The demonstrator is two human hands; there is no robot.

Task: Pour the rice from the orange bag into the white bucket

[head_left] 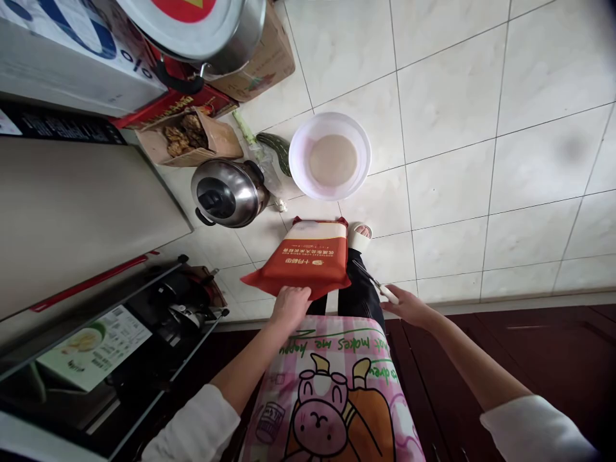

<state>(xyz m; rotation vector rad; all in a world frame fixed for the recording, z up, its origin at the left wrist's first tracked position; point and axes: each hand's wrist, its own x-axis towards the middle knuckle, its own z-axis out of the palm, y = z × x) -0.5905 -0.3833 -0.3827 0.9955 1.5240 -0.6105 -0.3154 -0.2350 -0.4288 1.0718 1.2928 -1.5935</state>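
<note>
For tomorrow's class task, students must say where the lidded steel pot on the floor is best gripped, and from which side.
Grip the steel pot by its black side handle and the opposite one, hands coming down from above, one each side. They stick out clear of the body, while the smooth domed lid looks hard to hold.

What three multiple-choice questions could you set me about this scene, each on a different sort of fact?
1. Where does the white bowl stand?
A) on the tiled floor
B) on the apron
C) inside the pot

2. What colour is the package under the left hand?
A) blue
B) green
C) orange-red

3. What state is the bowl in?
A) upside down
B) holding pale liquid
C) empty

Answers:
1. A, the bowl rests directly on the tiles.
2. C, its printed face is orange-red.
3. B, pale liquid pools in its base.
</note>
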